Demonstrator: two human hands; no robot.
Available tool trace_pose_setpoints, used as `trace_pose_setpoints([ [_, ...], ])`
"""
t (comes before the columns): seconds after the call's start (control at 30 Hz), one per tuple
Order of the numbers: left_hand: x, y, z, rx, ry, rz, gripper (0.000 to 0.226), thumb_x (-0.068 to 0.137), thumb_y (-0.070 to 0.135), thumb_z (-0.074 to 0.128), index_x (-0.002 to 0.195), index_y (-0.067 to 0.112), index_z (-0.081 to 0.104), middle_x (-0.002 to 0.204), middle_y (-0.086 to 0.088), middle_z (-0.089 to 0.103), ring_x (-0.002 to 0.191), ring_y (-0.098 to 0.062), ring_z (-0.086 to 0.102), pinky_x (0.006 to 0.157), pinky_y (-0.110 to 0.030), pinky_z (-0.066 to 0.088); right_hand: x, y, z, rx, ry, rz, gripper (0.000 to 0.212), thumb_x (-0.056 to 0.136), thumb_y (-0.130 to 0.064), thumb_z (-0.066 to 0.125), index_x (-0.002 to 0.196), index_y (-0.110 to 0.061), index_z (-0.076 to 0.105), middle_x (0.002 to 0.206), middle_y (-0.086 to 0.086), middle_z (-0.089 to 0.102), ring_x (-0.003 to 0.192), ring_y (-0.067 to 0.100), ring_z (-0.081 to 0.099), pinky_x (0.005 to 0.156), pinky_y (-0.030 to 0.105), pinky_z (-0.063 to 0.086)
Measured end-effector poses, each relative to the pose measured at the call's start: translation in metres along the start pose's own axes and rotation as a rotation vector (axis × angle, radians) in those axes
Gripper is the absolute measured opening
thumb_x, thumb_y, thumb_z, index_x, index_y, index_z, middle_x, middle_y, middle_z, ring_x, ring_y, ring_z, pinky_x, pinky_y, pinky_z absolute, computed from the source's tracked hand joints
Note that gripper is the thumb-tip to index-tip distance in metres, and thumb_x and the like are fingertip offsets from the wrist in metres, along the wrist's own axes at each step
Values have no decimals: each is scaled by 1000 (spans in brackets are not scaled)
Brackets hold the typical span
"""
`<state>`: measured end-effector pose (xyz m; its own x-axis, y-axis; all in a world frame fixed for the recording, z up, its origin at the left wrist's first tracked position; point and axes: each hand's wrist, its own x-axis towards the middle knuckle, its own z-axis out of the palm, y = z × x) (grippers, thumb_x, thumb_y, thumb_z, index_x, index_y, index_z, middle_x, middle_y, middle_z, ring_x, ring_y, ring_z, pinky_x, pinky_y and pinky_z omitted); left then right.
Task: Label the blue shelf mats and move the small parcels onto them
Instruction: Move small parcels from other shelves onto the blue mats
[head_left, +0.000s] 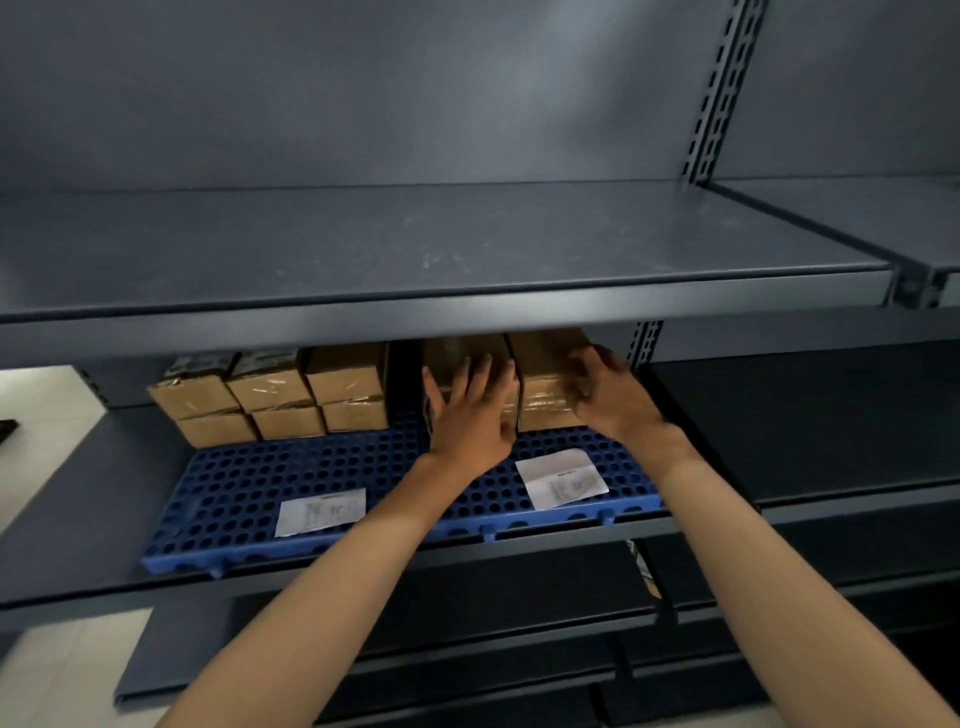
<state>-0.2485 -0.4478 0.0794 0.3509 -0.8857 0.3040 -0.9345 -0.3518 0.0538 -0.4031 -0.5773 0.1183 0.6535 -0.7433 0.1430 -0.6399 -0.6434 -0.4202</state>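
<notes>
Left of the fingers, six taped cardboard boxes (270, 397) stand in two tiers of three at the back of a perforated blue plastic mat (291, 488). Two white paper labels lie on the mat: one (320, 511) near its front edge, left of the left forearm, the other (561, 478) between the wrists. The left hand (470, 415) presses flat, fingers spread wide, on a brown parcel (467, 358). Just beside it, the right hand (610, 395) curls its fingers around a second parcel (545, 384), gripping its right side. Both parcels sit on the mat's back half, close under the grey steel shelf (441, 306) above. Bare dark shelf lies open to the right.
</notes>
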Motion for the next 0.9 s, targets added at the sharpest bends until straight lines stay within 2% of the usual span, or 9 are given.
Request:
trace_pose_setpoints([
  [0.13, 2, -3, -13, -129, -32, -19, 79, 90, 41, 48, 151, 30, -1, 161, -3, 2, 147, -25, -8, 109, -67, -12, 3, 1, -9, -61, -9, -59, 46, 89, -25, 54, 133, -22, 43, 127, 15, 58, 124, 38, 49, 97, 44, 45],
  [0.23, -6, -10, -25, -266, 71, -41, 75, 92, 34, 49, 152, 25, 5, 161, -6, 5, 147, -25, -7, 114, -60, -6, 0, -8, -13, -135, -34, -90, 54, 88, -17, 53, 140, -20, 39, 134, 21, 53, 131, 39, 42, 111, 47, 32],
  [0.33, -31, -31, -37, -348, 199, -84, 69, 91, 29, 51, 150, 21, 18, 159, -7, 18, 147, -25, 4, 116, -57, 3, -4, -42, -6, -103, -46, -193, 64, 84, -15, 55, 144, -20, 33, 141, 22, 46, 132, 39, 39, 110, 46, 33],
  [0.43, -60, -73, -50, -298, 307, -91, 69, 87, 27, 55, 149, 19, 24, 154, -6, 30, 145, -26, 15, 116, -58, 12, -4, -97, 14, -113, -2, -407, 73, 81, -11, 58, 148, -17, 28, 155, 14, 28, 146, 32, 8, 119, 44, 13],
  [0.57, -85, -163, -70, -157, 350, -140, 73, 82, 30, 60, 147, 17, 29, 152, -8, 34, 143, -30, 21, 113, -60, 17, -3, -181, 44, -131, 22, -544, 79, 84, -30, 59, 151, -27, 17, 156, 7, 26, 145, 29, 10, 118, 42, 14],
  [0.63, -89, -212, -80, -90, 303, -165, 75, 80, 37, 63, 146, 20, 30, 151, -8, 34, 141, -35, 21, 111, -64, 15, -1, -217, 53, -163, 0, -539, 82, 86, -39, 58, 151, -33, 8, 159, 3, 19, 145, 28, 11, 116, 45, 15],
  [0.73, -91, -271, -86, 33, 127, -144, 85, 79, 52, 63, 149, 29, 22, 155, -5, 22, 143, -36, 13, 112, -65, 6, 4, -254, 70, -204, -48, -486, 84, 87, -44, 58, 150, -33, 4, 160, 2, 15, 145, 30, 13, 114, 45, 16],
  [0.8, -91, -301, -85, 129, 40, -90, 94, 76, 63, 60, 151, 31, 13, 158, -5, 15, 144, -36, 8, 111, -65, 6, 12, -271, 88, -290, -37, -485, 88, 84, -53, 59, 149, -32, 4, 160, 5, 16, 144, 32, 14, 114, 47, 16],
  [0.9, -84, -328, -80, 171, -19, -20, 106, 68, 75, 57, 151, 32, 6, 159, -4, 11, 143, -37, 9, 110, -64, 11, 24, -285, 115, -495, -20, -457, 95, 76, -66, 56, 148, -32, 2, 159, 7, 15, 143, 37, 12, 112, 57, 14],
])
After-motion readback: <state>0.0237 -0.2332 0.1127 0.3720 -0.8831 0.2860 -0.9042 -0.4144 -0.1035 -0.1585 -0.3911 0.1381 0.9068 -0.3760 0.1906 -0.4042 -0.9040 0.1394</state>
